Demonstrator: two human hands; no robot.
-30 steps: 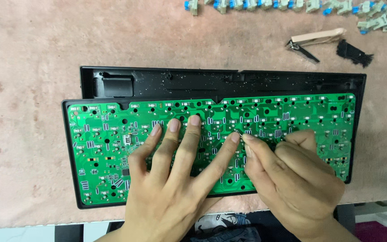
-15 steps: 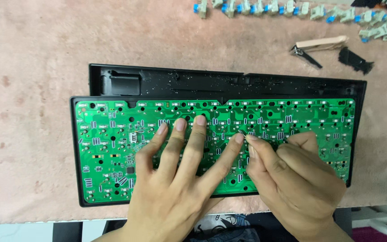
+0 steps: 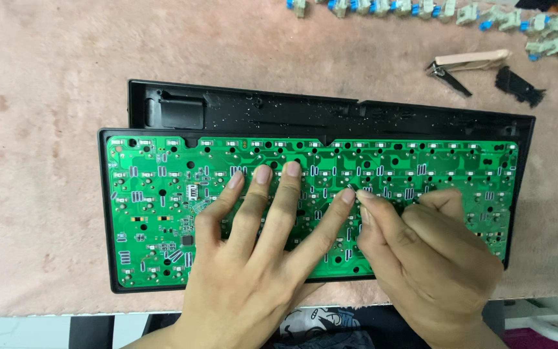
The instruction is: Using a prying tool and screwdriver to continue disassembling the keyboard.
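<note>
Centrally, green circuit board (image 3: 163,213) lies face-up in black keyboard case (image 3: 330,113) on pink-covered tabletop (image 3: 46,77); left hand (image 3: 259,258) open, fingers spread flat on board; right hand (image 3: 421,258) curled beside it, fingertips pinching at board, nothing visibly gripped; loose key switches (image 3: 421,10) and a clip tool (image 3: 466,61) along far edge.
</note>
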